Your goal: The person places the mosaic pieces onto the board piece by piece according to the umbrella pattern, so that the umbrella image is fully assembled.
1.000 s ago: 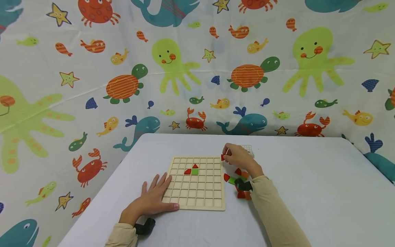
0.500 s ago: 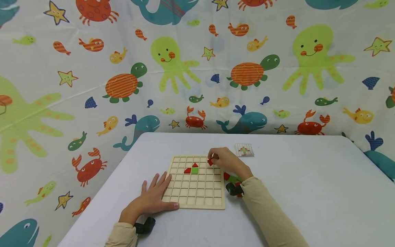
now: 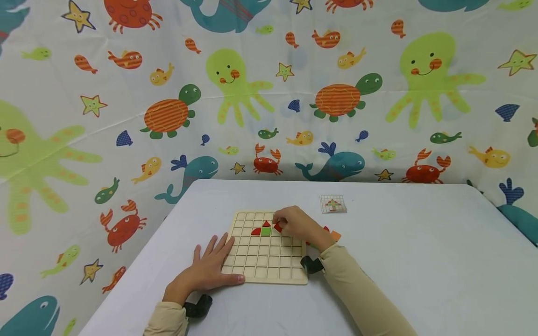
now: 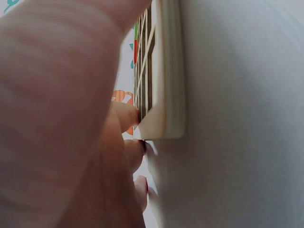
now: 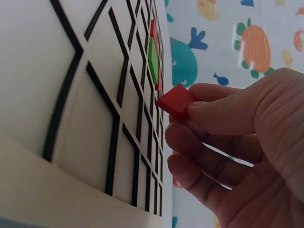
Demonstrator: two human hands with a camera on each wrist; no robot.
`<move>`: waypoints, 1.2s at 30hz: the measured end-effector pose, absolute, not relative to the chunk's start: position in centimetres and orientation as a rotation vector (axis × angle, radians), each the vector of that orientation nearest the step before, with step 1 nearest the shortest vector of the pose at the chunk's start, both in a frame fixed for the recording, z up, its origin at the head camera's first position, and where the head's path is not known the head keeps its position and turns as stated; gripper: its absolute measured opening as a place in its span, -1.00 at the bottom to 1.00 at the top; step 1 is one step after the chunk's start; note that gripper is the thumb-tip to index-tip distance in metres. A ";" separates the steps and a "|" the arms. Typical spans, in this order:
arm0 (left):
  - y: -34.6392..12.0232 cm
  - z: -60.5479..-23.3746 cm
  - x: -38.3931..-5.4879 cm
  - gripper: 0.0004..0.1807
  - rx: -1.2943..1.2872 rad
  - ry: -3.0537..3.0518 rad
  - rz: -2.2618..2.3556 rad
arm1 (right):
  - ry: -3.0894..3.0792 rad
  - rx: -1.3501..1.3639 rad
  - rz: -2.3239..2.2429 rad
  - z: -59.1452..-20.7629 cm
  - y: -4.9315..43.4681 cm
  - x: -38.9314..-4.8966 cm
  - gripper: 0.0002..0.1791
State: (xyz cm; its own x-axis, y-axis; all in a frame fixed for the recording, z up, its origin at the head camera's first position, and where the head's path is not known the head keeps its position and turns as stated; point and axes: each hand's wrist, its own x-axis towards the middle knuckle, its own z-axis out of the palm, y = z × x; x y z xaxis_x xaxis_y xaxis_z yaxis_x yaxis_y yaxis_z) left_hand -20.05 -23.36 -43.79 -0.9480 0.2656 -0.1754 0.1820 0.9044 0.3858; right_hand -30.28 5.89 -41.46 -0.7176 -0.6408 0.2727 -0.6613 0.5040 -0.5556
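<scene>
My right hand (image 3: 297,225) pinches a small red tile (image 5: 177,101) between thumb and forefinger, close over the wooden grid board (image 3: 269,261). In the right wrist view the other fingers curl below the tile. Three tiles lie in the board's squares: a green square (image 3: 265,231), a red quarter-round tile (image 3: 256,231) to its left and a red triangle (image 3: 266,224) just behind it. Spread flat, my left hand (image 3: 208,269) rests at the board's left front corner, its fingers along the left edge and its thumb at the front edge.
Behind the board, to the right, lies a picture card (image 3: 333,204) with a coloured pattern on a grid. Loose tiles, among them an orange one (image 3: 336,235), lie right of the board, partly hidden by the right forearm. A sea-animal curtain (image 3: 252,102) hangs behind the white table (image 3: 420,256).
My right hand has carried the red tile leftward from beyond the board's right edge to over the squares near the green tile. The picture card has come into full view. My left hand stays put.
</scene>
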 end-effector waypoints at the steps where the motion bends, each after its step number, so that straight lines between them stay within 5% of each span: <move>1: -23.3 -43.8 -20.0 0.37 0.339 2.845 0.543 | -2.701 1.164 1.010 -41.5 5.8 -30.2 -0.71; 16: -23.1 -43.6 -19.9 0.37 0.326 2.854 0.515 | -2.763 1.103 0.897 -42.1 4.7 -29.9 -0.90; 36: -23.0 -43.7 -19.9 0.39 0.321 2.847 0.527 | -2.838 1.084 0.838 -42.5 4.3 -29.9 -0.84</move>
State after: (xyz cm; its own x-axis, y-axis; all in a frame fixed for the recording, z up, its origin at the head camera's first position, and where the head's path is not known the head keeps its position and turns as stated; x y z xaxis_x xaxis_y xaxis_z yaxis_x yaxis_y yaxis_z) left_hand -19.92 -23.00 -43.70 -0.9500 0.2535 -0.1824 0.1713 0.9114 0.3743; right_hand -29.94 4.25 -42.47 -0.7632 -0.6222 0.1743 -0.6172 0.6219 -0.4820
